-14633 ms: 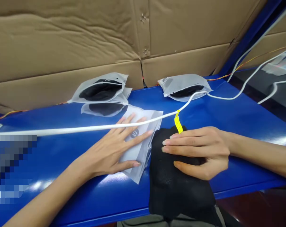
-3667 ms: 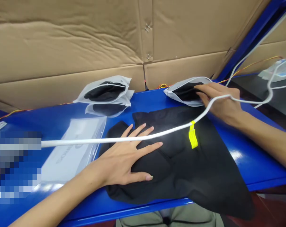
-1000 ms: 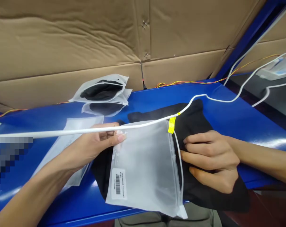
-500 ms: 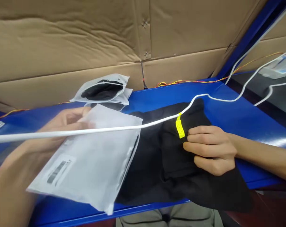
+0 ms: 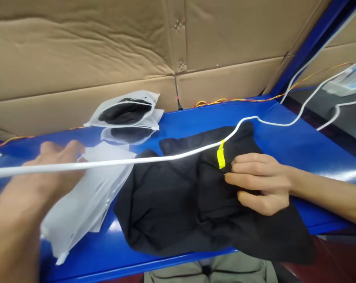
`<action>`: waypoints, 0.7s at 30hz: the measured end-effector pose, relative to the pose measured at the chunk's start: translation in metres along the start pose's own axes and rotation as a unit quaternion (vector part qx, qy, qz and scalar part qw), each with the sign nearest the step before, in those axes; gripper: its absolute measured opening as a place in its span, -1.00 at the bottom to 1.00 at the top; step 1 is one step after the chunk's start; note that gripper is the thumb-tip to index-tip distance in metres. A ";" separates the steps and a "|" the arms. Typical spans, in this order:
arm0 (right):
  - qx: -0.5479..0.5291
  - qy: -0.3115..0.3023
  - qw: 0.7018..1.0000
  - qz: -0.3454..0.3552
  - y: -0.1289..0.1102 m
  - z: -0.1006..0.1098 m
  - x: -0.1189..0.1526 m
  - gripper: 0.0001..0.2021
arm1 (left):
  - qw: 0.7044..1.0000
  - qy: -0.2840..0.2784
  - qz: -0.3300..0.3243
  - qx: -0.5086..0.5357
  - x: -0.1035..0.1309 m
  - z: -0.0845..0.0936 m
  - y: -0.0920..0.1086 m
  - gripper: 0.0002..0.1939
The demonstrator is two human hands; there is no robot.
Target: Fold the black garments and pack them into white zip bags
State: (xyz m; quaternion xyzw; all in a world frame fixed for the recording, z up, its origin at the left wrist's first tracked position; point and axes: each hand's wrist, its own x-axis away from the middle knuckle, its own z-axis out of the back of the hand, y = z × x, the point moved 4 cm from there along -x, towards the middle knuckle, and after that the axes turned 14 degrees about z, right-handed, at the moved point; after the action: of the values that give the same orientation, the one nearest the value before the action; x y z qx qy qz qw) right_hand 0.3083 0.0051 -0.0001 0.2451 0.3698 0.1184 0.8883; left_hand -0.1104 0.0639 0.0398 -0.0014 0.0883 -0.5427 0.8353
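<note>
My left hand (image 5: 52,167), slightly blurred, is at the left with its fingers bent at the upper edge of a frosted white zip bag (image 5: 80,204). That bag slants over more white bags on the blue table. On the right, my right hand (image 5: 260,181) has curled fingers gripping a black garment (image 5: 166,196); its fingertips are partly hidden by the hand. The garment is spread across the table and drapes over the front edge. A yellow tag (image 5: 221,157) appears just left of my right fingers, beside the white cable.
A white cable (image 5: 166,158) crosses in front of both the bags and garment. Behind lie frosted bags with black contents (image 5: 126,112). Cardboard (image 5: 107,47) lines the back of the blue table (image 5: 192,122). Thin red and yellow wires (image 5: 233,100) run along it.
My left hand has moved left with the white bag, uncovering the left part of the black garment and the other white bags. My right hand has hardly moved.
</note>
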 end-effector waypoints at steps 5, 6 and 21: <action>-0.006 0.019 1.000 -0.013 0.000 -0.003 -0.001 -0.78 | 0.984 0.028 -0.174 0.036 0.033 -0.004 0.049 -0.23; -0.008 0.019 1.000 -0.016 0.000 -0.004 -0.001 -0.79 | 0.973 0.034 -0.224 0.044 0.037 -0.005 0.056 -0.23; 0.021 0.014 0.999 -0.045 0.000 -0.008 0.001 -0.81 | 0.990 0.113 -0.035 0.080 0.036 0.009 0.064 -0.53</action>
State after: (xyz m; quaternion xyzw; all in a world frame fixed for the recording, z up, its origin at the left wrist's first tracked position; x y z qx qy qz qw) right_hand 0.3034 0.0080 -0.0050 0.2449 0.3955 0.0736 0.8822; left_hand -0.0364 0.0565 0.0368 0.1235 0.1386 -0.5734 0.7980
